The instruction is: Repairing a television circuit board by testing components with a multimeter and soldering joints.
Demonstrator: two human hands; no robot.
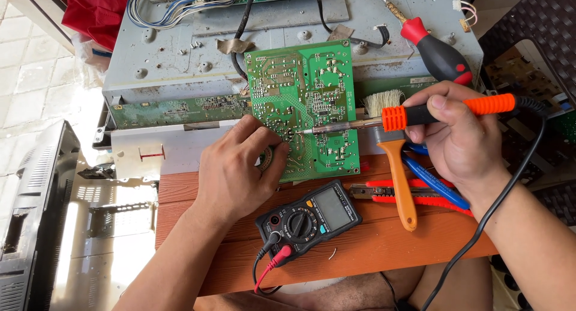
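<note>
Here, from the head view: right hand (459,137) clamped on soldering iron (447,111), tip touching green circuit board (303,107) propped on orange bench (372,245). Left hand (240,170) closed, fingertips pinching solder against board. Board probably light, stiff, fragile; best held by edges. Iron hot forward; held at orange handle. Multimeter (309,218) near.

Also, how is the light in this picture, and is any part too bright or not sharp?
In the head view, hard sunlight comes from the left: the floor and the metal parts at lower left are washed out. The green circuit board, the left hand and the right hand with the soldering iron are sharp and evenly lit. The multimeter screen shows no glare.
</note>
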